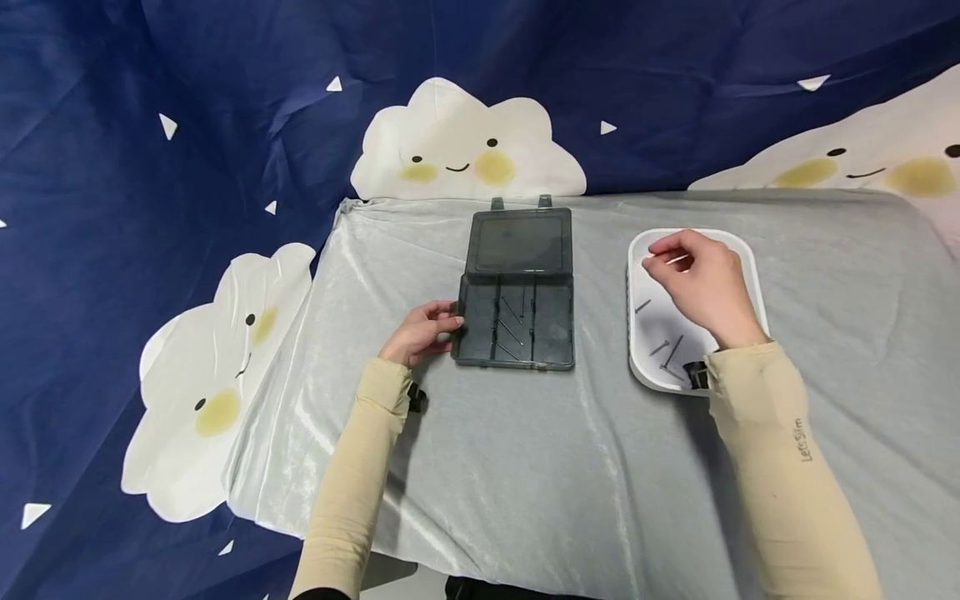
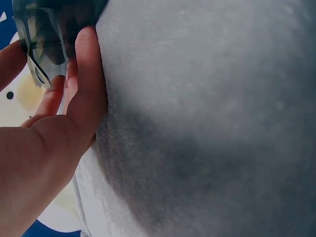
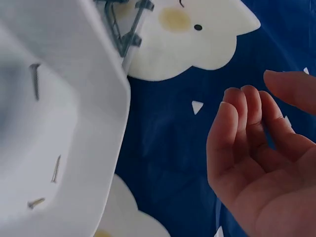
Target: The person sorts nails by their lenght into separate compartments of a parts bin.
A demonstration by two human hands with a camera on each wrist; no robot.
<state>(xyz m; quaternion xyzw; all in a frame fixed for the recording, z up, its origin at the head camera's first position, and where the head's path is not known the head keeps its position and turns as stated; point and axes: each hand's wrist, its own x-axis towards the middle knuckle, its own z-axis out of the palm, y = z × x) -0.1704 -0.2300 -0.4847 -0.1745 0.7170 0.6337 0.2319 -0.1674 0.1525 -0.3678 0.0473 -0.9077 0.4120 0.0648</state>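
A dark translucent compartment box (image 1: 553, 325) lies on the cloth with its lid (image 1: 521, 242) folded back. Several thin screws (image 1: 512, 332) lie in its middle section. At the box's left edge, my left hand (image 1: 422, 331) holds the side wall between thumb and fingers; the left wrist view shows the box corner (image 2: 44, 24) in that hand. My right hand (image 1: 703, 283) hovers over a white bin (image 1: 633, 333), fingers loosely bent and thumb apart, with nothing visible between them. Several loose screws (image 3: 35, 81) lie on the bin's floor, partly hidden by the hand in the head view.
Grey velvety cloth (image 1: 510, 467) covers the table. A dark blue curtain (image 1: 247, 75) with printed clouds hangs behind and at the left. The white bin stands to the right of the box, with a strip of cloth between them.
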